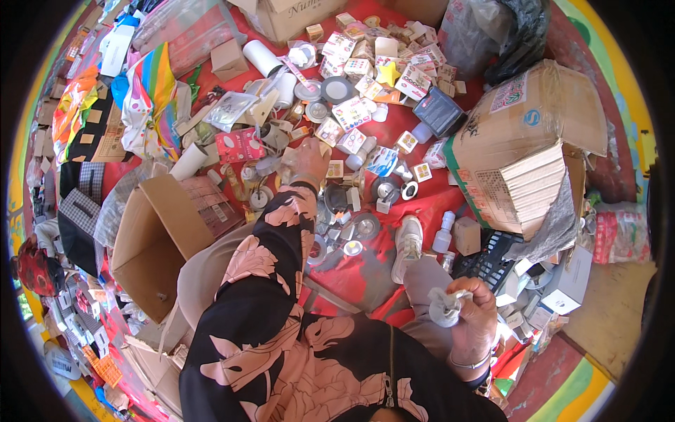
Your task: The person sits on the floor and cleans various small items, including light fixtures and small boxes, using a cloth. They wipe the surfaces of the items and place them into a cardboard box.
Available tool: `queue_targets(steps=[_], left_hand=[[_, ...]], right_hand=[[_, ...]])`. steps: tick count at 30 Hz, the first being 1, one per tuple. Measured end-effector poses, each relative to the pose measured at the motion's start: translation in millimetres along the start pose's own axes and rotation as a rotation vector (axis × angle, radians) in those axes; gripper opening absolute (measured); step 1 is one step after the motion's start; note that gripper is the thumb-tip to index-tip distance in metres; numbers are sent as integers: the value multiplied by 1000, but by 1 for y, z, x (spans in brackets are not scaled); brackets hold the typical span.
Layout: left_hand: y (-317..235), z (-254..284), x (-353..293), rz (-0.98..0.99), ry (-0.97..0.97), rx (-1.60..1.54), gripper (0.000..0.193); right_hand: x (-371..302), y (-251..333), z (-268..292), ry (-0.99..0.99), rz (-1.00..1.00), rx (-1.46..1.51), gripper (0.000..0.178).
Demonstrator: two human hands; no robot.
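My right hand (476, 320), above my right knee, pinches a crumpled greyish-white wad (444, 307); it could be thin cloth or plastic. My left hand (309, 160) reaches forward into a heap of small goods, and its fingers are mostly hidden at this angle. Around that hand lie a red card packet (239, 145), small printed boxes (351, 141) and a clear plastic bag (234, 111). Round light fittings (365, 226) and a yellow star-shaped piece (387, 74) are also among the goods.
An open cardboard box (151, 246) stands beside my left leg. At the right is a large taped carton (517, 151), with a black plastic crate (485, 264) below it. A white bottle (444, 232) stands near my shoe (408, 246). Dark plastic bags (517, 39) lie at the back.
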State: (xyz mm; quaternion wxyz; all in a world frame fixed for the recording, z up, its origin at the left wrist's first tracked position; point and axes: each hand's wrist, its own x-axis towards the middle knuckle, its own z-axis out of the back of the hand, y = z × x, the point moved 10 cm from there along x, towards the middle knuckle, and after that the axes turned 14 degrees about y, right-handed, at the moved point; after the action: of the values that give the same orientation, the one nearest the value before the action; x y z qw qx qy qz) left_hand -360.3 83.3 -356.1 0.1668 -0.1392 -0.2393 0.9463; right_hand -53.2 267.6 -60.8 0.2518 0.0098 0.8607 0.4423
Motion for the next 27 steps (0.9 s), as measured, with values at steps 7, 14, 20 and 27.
queue_targets(steps=[7, 14, 20, 27], left_hand=[[70, -73, 38, 570, 297, -271, 70], [71, -55, 22, 437, 90, -648, 60], [-13, -16, -15, -101, 249, -2254, 45], [-210, 124, -84, -381, 739, -2378, 60]], right_hand=[[1, -3, 13, -82, -46, 24, 23], [-2, -1, 5, -56, -9, 44, 20], [-9, -2, -9, 29, -45, 8, 14], [-9, 9, -26, 267, 103, 130, 12]])
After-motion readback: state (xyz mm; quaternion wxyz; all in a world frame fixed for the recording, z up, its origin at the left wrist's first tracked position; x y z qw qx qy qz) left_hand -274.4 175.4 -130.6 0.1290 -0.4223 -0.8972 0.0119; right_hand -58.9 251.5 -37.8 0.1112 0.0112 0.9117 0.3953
